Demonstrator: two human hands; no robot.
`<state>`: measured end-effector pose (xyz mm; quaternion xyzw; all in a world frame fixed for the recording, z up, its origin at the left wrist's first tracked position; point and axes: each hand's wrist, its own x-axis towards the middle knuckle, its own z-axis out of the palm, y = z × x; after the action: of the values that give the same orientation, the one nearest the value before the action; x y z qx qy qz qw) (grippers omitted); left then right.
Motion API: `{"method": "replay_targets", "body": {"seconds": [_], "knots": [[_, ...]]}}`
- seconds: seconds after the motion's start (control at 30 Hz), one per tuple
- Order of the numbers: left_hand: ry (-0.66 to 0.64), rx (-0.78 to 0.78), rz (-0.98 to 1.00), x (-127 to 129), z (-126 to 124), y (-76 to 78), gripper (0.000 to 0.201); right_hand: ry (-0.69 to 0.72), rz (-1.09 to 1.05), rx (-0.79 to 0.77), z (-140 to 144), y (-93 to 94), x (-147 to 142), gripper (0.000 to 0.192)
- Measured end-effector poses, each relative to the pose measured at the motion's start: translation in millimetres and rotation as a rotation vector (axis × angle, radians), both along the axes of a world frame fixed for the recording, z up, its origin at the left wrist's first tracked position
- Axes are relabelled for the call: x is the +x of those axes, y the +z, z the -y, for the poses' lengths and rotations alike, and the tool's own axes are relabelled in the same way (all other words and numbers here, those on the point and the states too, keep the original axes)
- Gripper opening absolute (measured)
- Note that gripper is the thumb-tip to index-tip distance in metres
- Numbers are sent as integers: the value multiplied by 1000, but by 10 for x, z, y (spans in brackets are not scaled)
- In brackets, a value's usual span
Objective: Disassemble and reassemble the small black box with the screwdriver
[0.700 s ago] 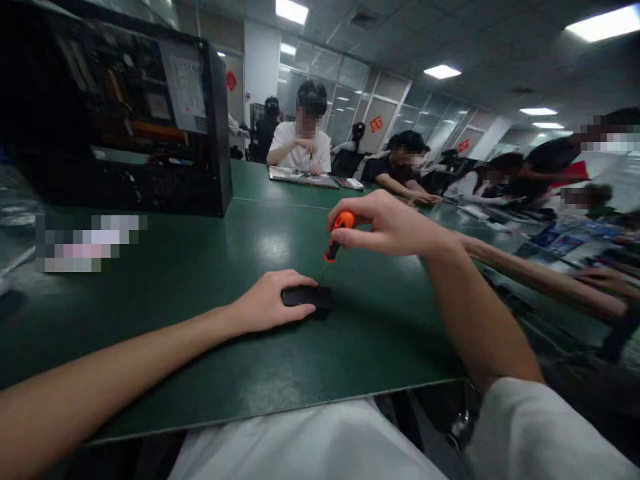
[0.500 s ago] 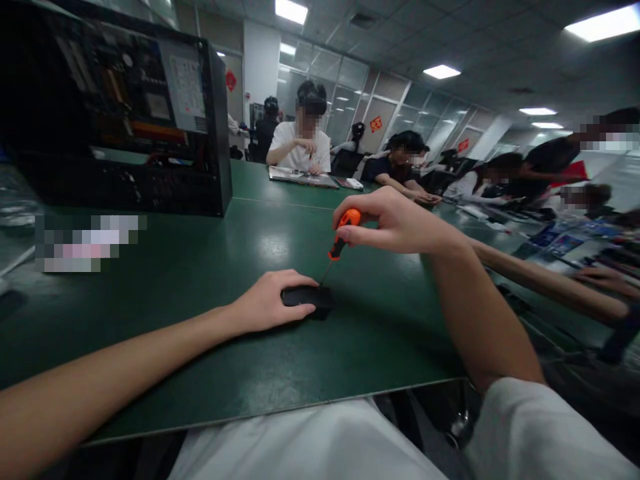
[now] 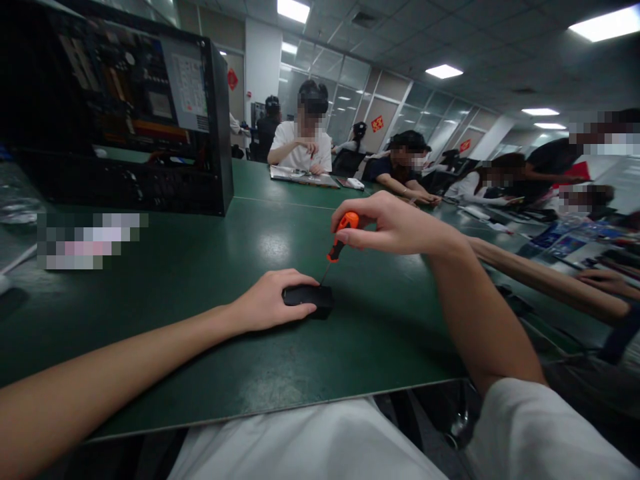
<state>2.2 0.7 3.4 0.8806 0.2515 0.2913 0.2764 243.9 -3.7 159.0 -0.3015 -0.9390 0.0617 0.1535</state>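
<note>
Centre | left grip (image 3: 273, 300): around oblong black plastic-looking block (image 3: 307, 295), presumably steadying it | right grip (image 3: 385, 223): pinching orange-and-black screwdriver (image 3: 337, 250), tip down at block's far edge, likely for control

The left forearm (image 3: 135, 360) reaches from the lower left corner toward mid-frame, the left wrist (image 3: 233, 317) nearly straight, the left hand (image 3: 273, 300) palm-down with thumb and fingers gripping. Over on the right, the right forearm (image 3: 480, 307) climbs steeply; the right hand (image 3: 385, 223) bends leftward near centre, thumb and forefinger pinched, other fingers hard to make out from here.
</note>
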Motion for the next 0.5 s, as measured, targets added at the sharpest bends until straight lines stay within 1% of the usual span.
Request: {"method": "replay_targets", "body": {"seconds": [0.13, 0.2, 0.27, 0.33, 0.43, 0.5], "knots": [[14, -19, -13, 5, 5, 1, 42, 6, 92, -50, 69, 76, 66, 21], [43, -31, -23, 6, 11, 1, 47, 13, 123, -93, 140, 116, 81, 20], [63, -49, -33, 7, 17, 3, 45, 9, 149, -116, 211, 141, 74, 20], [65, -61, -39, 8, 24, 9, 39, -32, 172, -101, 263, 143, 44, 21], [63, -58, -31, 9, 29, 22, 36, -100, 173, -18, 292, 117, -26, 26], [63, -62, -25, 6, 30, 26, 36, -73, 145, 38, 287, 92, -73, 26]]}}
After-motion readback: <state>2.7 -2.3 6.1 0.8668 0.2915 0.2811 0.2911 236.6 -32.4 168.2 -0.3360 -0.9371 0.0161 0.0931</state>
